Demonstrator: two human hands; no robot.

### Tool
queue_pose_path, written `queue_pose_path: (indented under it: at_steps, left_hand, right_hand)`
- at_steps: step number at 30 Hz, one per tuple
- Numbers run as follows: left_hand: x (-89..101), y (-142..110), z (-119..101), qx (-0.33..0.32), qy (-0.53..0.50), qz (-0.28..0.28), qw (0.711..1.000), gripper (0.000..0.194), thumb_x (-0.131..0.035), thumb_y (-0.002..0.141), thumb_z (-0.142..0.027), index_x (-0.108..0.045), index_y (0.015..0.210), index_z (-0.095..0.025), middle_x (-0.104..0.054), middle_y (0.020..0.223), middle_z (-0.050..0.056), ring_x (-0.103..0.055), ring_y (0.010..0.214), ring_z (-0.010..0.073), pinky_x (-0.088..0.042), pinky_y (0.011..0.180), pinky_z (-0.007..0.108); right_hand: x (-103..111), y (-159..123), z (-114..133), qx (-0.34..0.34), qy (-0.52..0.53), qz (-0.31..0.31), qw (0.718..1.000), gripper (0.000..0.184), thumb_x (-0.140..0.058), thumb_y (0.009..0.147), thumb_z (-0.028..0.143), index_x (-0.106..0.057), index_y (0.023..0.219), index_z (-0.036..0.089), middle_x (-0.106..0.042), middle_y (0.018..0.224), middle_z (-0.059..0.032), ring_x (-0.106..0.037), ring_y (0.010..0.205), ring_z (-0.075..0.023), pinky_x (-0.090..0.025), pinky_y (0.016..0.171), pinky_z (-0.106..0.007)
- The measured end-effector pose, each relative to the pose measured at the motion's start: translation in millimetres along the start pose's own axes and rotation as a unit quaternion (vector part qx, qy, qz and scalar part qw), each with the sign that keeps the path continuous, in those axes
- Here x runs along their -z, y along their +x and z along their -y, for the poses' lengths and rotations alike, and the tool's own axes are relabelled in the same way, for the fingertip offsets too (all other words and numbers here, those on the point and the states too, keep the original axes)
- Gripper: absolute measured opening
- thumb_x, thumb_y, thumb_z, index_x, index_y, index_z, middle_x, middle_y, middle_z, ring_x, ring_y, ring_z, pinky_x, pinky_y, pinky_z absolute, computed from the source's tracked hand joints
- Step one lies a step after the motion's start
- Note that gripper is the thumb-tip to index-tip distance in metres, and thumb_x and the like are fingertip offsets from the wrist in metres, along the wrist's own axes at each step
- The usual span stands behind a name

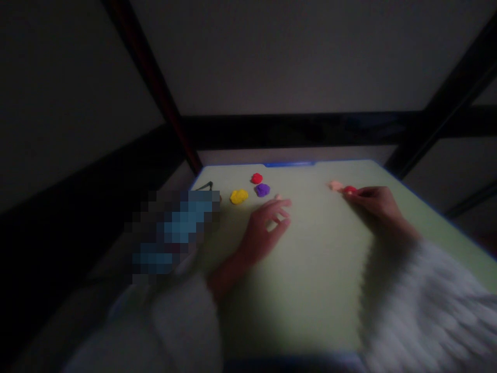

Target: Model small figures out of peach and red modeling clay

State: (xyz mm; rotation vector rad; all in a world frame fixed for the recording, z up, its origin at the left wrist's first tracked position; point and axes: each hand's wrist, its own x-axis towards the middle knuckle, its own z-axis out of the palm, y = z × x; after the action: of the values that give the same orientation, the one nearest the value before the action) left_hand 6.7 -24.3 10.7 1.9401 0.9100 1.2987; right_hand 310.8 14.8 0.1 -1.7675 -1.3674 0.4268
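Note:
My right hand [378,203] is at the right side of the pale table, its thumb and fingers pinched on a red lump of modelling clay [350,190]. Touching or just left of that lump lies a pale pink clay lump [335,185]. My left hand [266,230] hovers over or rests on the middle of the table, fingers apart and thumb spread, with nothing between them. Just beyond its fingertips a small pale pink bit [278,197] shows, partly hidden. Farther back lie a purple clay lump [263,190], a second red lump [257,178] and a flattened yellow lump [239,196].
The light-coloured table [322,290] has a blue edge, with a blue raised strip [289,164] at the far side. A blurred-out blue patch [186,223] covers the left edge, beside a thin dark object [205,185]. A wall with dark beams stands behind.

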Motion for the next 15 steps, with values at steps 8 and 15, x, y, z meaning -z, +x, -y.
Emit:
queue_pose_path:
  at_steps: [8, 15]
  left_hand:
    - [-0.9, -0.2, -1.7, 0.021, -0.004, 0.003, 1.000, 0.027, -0.058, 0.073, -0.014, -0.064, 0.100, -0.014, -0.066, 0.106, 0.011, -0.062, 0.093, 0.0174, -0.052, 0.066, 0.023]
    - [-1.4, -0.4, -3.8, 0.039, -0.015, 0.002, 0.999, 0.028, -0.057, 0.073, -0.013, -0.064, 0.100, -0.013, -0.064, 0.109, 0.012, -0.062, 0.083, 0.0143, -0.051, 0.066, 0.022]
  right_hand:
    - [1.0, 0.1, 3.7, -0.037, -0.054, 0.005, 0.998, 0.040, -0.068, 0.055, 0.050, -0.071, 0.067, 0.012, -0.062, 0.053, -0.0054, -0.052, 0.049, -0.0161, -0.034, 0.047, -0.028]
    - [2.4, 2.7, 2.3, -0.028, -0.066, 0.017, 0.997, 0.036, -0.069, 0.054, 0.047, -0.071, 0.067, 0.014, -0.065, 0.058, -0.0056, -0.054, 0.055, -0.0178, -0.036, 0.051, -0.029]
